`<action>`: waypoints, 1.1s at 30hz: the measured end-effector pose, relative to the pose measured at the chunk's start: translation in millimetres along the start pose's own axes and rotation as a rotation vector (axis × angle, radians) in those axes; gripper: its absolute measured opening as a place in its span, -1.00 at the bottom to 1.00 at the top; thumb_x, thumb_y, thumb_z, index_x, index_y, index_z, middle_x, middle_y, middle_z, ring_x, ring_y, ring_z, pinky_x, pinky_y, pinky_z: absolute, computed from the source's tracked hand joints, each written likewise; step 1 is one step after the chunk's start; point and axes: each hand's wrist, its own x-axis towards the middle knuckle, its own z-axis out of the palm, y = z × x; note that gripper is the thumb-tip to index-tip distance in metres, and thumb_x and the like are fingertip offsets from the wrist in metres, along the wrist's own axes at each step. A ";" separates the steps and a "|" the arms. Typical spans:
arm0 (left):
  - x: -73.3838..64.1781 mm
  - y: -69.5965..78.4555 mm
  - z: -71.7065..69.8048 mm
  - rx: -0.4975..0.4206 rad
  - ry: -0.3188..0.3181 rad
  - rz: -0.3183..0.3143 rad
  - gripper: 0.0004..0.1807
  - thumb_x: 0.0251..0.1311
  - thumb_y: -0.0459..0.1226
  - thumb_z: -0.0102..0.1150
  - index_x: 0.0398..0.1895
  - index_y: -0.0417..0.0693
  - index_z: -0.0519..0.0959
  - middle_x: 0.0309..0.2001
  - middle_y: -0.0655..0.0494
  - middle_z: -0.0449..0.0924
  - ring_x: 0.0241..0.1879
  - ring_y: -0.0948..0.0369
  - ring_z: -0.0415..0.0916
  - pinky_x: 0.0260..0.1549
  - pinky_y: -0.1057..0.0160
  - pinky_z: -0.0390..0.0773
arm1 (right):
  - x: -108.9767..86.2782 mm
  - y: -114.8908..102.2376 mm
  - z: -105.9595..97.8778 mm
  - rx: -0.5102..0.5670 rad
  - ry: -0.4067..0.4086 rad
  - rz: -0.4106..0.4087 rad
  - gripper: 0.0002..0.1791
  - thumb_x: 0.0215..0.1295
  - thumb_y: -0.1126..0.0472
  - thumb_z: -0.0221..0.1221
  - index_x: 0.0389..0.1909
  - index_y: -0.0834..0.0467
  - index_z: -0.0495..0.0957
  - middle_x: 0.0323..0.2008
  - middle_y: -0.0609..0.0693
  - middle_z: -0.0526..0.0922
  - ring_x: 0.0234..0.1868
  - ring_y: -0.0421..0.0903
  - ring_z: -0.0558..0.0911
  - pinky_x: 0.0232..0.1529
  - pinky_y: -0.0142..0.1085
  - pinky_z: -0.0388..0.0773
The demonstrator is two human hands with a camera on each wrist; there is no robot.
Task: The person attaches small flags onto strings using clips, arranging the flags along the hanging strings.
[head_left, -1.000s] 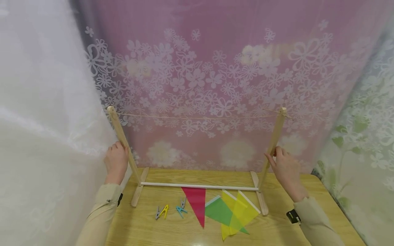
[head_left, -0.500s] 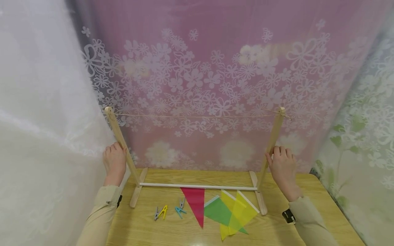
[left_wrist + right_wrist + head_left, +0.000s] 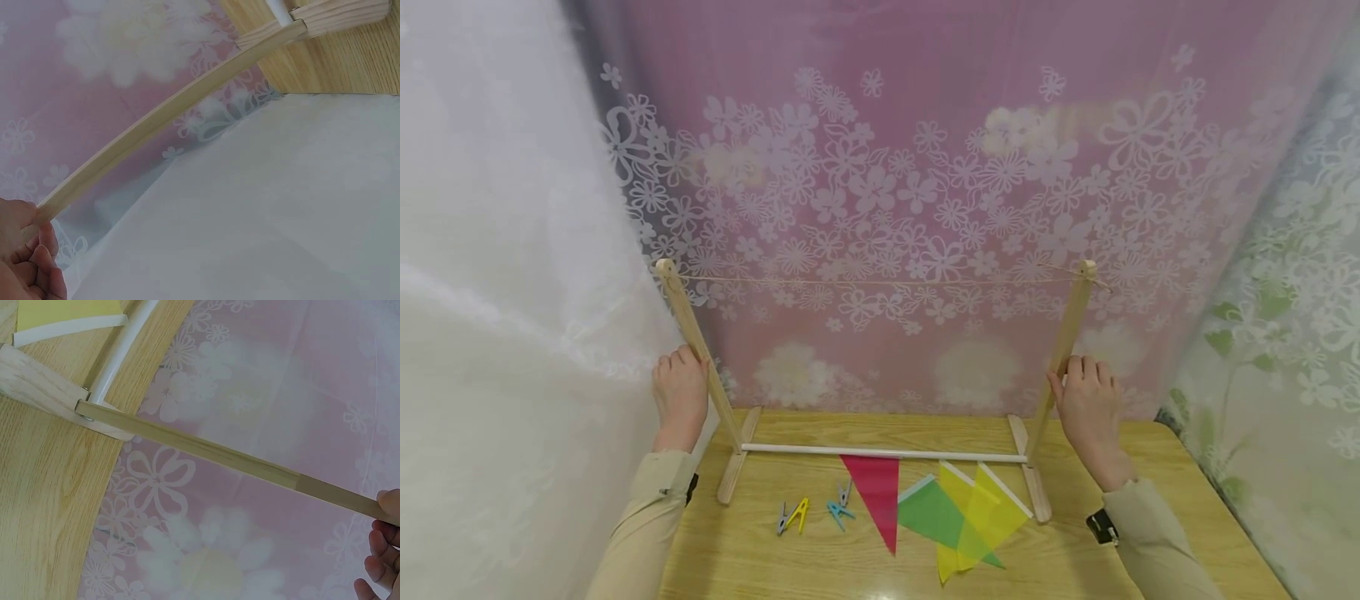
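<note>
A wooden stand with two upright posts and a white crossbar (image 3: 820, 451) stands on the table. Its left post (image 3: 688, 321) is gripped by my left hand (image 3: 681, 392) about midway up, fingers curled at the outer side. On the other side my right hand (image 3: 1088, 412) pinches the right post (image 3: 1072, 325) between thumb and fingers. Both wrist views show the thumb and fingers at the post's edges. A thin string (image 3: 880, 282) runs between the two post tops, knotted at the right one. Nothing hangs from it.
In front of the crossbar lie a red triangular flag (image 3: 878, 492), a green flag (image 3: 931, 512) and yellow flags (image 3: 996, 517), partly overlapping. Several clothespins (image 3: 801, 515) in grey, yellow and blue lie left of them. Flowered curtains (image 3: 880, 167) enclose the wooden table (image 3: 820, 575).
My right hand has closed more fully against the right post, its fingers moving slightly left. The whole view has shifted a little; the stand, flags and clothespins keep their arrangement.
</note>
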 end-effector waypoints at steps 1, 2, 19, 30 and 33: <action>0.1 0.1 0.2 -0.004 0.001 -0.001 -0.65 0.35 -0.34 0.25 -0.16 -0.57 0.40 -0.35 -0.46 0.53 -0.33 -0.29 0.45 -0.27 -0.12 0.44 | -0.3 -0.1 0.5 -0.001 0.001 0.001 -0.63 0.18 0.22 0.45 -0.34 0.36 0.45 -0.39 0.33 0.48 -0.38 0.33 0.46 -0.48 0.07 0.39; 0.2 0.0 0.5 -0.005 0.001 -0.003 -0.65 0.35 -0.34 0.25 -0.17 -0.57 0.40 -0.35 -0.46 0.53 -0.33 -0.29 0.45 -0.27 -0.12 0.44 | -0.7 -0.2 1.0 -0.002 0.002 0.002 -0.63 0.16 0.23 0.45 -0.34 0.36 0.45 -0.39 0.33 0.48 -0.38 0.33 0.46 -0.48 0.07 0.38; 3.9 7.4 -3.2 0.011 -0.112 -0.059 -0.65 0.44 -0.32 0.15 -0.10 -0.57 0.37 -0.28 -0.49 0.53 -0.26 -0.30 0.46 -0.18 -0.14 0.46 | -0.9 0.9 1.4 0.025 0.002 0.055 -0.66 0.16 0.30 0.46 -0.35 0.36 0.45 -0.37 0.35 0.49 -0.36 0.35 0.48 -0.45 0.09 0.38; 0.5 9.9 1.9 -0.008 -0.035 -0.044 -0.65 0.43 -0.31 0.17 -0.12 -0.56 0.40 -0.31 -0.47 0.55 -0.29 -0.30 0.46 -0.27 -0.12 0.42 | -1.6 4.9 1.1 0.032 -0.014 0.062 -0.67 0.19 0.31 0.43 -0.34 0.37 0.44 -0.38 0.34 0.46 -0.38 0.34 0.44 -0.45 0.10 0.36; -0.5 10.2 1.7 -0.001 -0.032 -0.046 -0.65 0.43 -0.31 0.17 -0.12 -0.56 0.40 -0.31 -0.46 0.55 -0.30 -0.29 0.46 -0.28 -0.11 0.41 | -1.2 5.5 1.7 0.037 -0.012 0.055 -0.67 0.18 0.32 0.44 -0.34 0.38 0.45 -0.38 0.34 0.45 -0.38 0.34 0.44 -0.45 0.11 0.37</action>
